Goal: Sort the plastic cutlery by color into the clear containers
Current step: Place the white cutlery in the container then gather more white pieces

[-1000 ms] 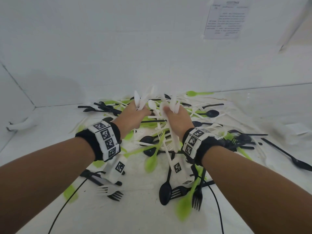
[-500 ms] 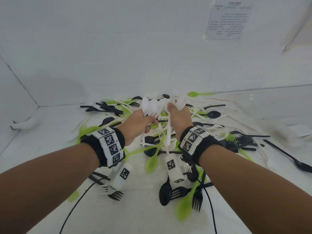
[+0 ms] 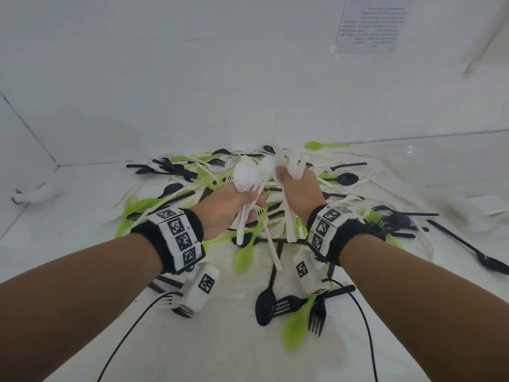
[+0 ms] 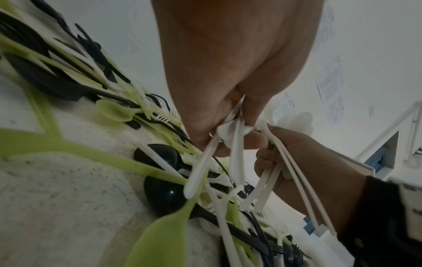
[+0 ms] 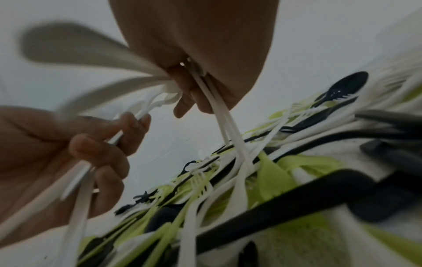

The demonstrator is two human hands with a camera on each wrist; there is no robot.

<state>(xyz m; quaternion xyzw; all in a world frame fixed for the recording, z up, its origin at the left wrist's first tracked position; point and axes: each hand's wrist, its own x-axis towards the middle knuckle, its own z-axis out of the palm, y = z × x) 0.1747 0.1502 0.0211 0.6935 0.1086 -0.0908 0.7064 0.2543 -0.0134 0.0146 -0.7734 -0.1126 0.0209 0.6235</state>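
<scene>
Left hand (image 3: 225, 208) clenched round a bunch of white spoons (image 3: 249, 175), bowls up, handles hanging below the fist. Right hand (image 3: 298, 193) clenched round a second bunch of white cutlery (image 3: 292, 164), handles trailing down past the wrist. Held close together, nearly touching, above the mixed pile (image 3: 192, 175) of green, black and white cutlery spread over the white tabletop (image 3: 82, 216). Black spoon (image 3: 265, 301), black forks (image 3: 316, 317) and blurred green spoon (image 3: 296, 326) lying near edge, between the forearms. Printed sheet (image 3: 370, 22) stuck on back wall. Clear containers not made out.
</scene>
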